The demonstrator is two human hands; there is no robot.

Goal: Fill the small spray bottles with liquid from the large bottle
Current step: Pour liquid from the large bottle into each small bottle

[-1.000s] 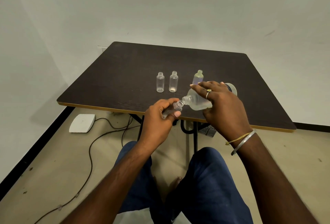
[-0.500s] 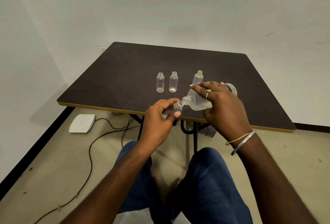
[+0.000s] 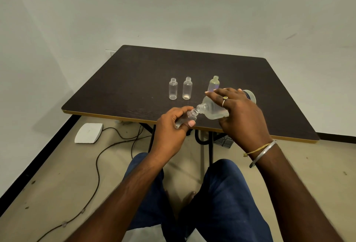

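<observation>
Hardly anything is moving since a second ago: both hands are staying in the same spot over the near edge of the table (image 3: 134,79), in the middle of the frame, and their bottles are keeping the same tilt. I am watching the left hand (image 3: 169,131) gripping a small bottle (image 3: 189,117). Its fingers and thumb are curling tight round the body, and the open mouth is pointing up and to the right. The right hand (image 3: 244,118) is holding the large bottle (image 3: 212,110) from above, with fingers wrapping over its top side and clamping on it. It is tipping the bottle so the neck is pointing down and to the left. The two mouths are touching or nearly touching; I cannot tell which, and I cannot tell if liquid is running. Three more small bottles are standing upright without caps in a row higher up the table. The left standing bottle (image 3: 173,91) and the middle standing bottle (image 3: 187,90) are sitting close together. The right standing bottle (image 3: 214,85) is standing apart from them, just above the right hand's fingertips. A round grey thing (image 3: 250,96) is peeking out behind the right hand. On the floor at the left of the frame, a flat white box (image 3: 88,132) is lying near a dark cable (image 3: 98,164).
</observation>
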